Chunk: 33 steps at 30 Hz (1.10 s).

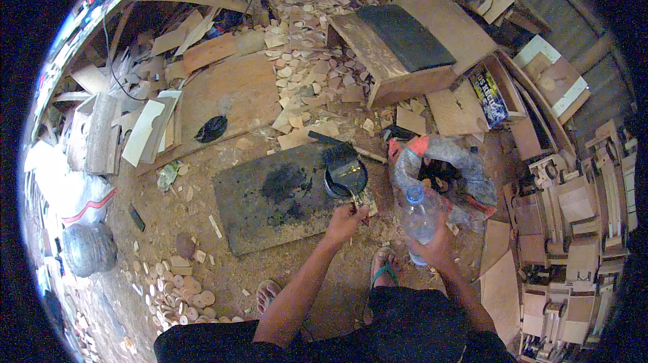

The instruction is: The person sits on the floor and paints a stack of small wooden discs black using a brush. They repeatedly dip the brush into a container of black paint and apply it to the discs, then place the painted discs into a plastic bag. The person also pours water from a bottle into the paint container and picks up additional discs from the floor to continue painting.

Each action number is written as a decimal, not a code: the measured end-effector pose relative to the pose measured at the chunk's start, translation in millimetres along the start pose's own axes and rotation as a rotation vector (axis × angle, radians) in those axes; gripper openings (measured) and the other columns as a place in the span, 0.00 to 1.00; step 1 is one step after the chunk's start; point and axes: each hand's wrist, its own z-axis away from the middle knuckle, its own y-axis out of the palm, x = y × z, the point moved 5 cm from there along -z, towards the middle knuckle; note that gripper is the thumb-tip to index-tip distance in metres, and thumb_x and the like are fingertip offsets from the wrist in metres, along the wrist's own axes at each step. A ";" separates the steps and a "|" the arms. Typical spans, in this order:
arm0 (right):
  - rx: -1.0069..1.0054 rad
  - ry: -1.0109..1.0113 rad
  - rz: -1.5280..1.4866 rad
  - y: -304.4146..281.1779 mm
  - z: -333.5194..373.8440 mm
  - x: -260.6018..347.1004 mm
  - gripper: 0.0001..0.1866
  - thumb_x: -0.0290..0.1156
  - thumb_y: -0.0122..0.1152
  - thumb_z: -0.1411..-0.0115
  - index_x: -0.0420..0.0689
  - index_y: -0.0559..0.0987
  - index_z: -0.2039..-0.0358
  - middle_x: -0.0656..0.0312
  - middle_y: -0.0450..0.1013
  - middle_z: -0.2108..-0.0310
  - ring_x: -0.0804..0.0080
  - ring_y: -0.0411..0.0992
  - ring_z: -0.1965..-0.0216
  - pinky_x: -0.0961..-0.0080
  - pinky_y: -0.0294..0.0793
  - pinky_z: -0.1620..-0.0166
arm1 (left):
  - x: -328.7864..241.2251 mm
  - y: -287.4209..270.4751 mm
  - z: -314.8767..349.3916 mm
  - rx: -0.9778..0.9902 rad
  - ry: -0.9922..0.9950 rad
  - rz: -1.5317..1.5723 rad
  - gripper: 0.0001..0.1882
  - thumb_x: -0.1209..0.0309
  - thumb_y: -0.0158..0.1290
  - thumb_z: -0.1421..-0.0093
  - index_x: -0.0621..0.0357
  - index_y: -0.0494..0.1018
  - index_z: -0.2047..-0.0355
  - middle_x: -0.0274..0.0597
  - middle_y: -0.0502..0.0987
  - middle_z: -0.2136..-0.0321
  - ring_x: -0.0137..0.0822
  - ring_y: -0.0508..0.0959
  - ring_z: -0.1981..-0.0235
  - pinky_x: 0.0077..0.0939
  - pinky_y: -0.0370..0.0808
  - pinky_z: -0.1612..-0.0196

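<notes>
My left hand (347,221) is closed on a thin stick (352,196), whose far end reaches into a round dark container (365,182) of dark, shiny liquid. That container stands at the right end of a black-stained board (251,194) on the ground. A dark, brush-like piece (337,154) lies against its far side. My right hand (435,247) is wrapped round a clear plastic bottle (420,218) with a blue top, held tilted to the right of the container. Whether there is liquid in the bottle I cannot tell.
Beyond the bottle lies a grey plastic bag (466,160) with dark contents. A wooden bench (412,83) with a dark pad stands at the far right. Wood offcuts (310,59) cover the far ground; wooden discs (182,295) lie near left. Wooden assemblies (580,228) are stacked at right.
</notes>
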 end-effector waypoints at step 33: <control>0.182 -0.096 0.253 -4.3 10.3 97.3 0.46 0.52 0.73 0.64 0.37 0.68 0.48 0.45 0.73 0.60 0.45 0.73 0.58 0.56 0.73 0.54 | -156.3 -39.9 42.4 -0.104 0.574 0.127 0.29 0.53 0.29 0.30 0.66 0.72 0.61 0.47 0.77 0.70 0.40 0.78 0.66 0.33 0.74 0.59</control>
